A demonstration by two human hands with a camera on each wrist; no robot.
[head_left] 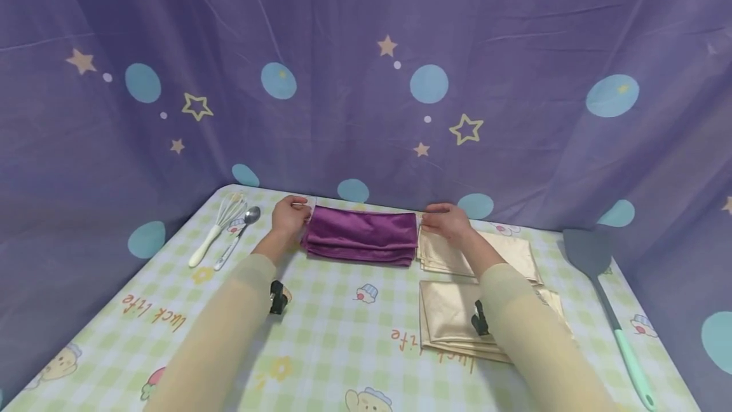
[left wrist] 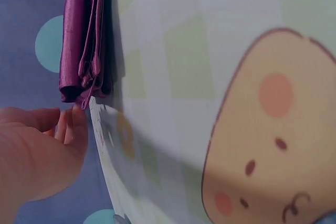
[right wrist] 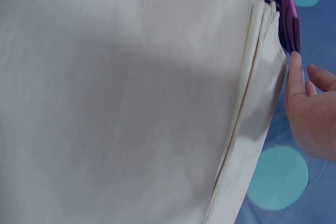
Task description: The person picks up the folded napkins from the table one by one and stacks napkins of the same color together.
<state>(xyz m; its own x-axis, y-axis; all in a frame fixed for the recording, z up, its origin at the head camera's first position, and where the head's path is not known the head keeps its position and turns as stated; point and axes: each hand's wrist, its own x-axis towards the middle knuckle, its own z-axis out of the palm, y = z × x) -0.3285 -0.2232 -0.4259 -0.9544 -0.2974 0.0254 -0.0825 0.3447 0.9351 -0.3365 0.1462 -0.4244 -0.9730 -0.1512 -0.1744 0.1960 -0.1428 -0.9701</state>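
Observation:
A folded purple satin cloth (head_left: 361, 234) lies near the far edge of the table, its layers stacked lengthwise. My left hand (head_left: 289, 217) is at its left end; in the left wrist view the fingertips (left wrist: 79, 109) meet the corner of the folds, with no cloth visibly pinched. At the other end my right hand (head_left: 448, 224) reaches over a folded cream cloth (head_left: 509, 250). The right wrist view shows its fingers (right wrist: 295, 72) fairly straight, tips beside the end of the purple cloth (right wrist: 289, 14). A second folded cream cloth (head_left: 448, 310) lies nearer, partly under the right forearm.
On the left lie a whisk (head_left: 213, 236) with a white handle and a metal spoon (head_left: 236, 239). A grey spatula (head_left: 597, 266) with a mint handle lies along the right edge. A purple curtain (head_left: 354, 94) stands behind the checked tablecloth (head_left: 332, 329).

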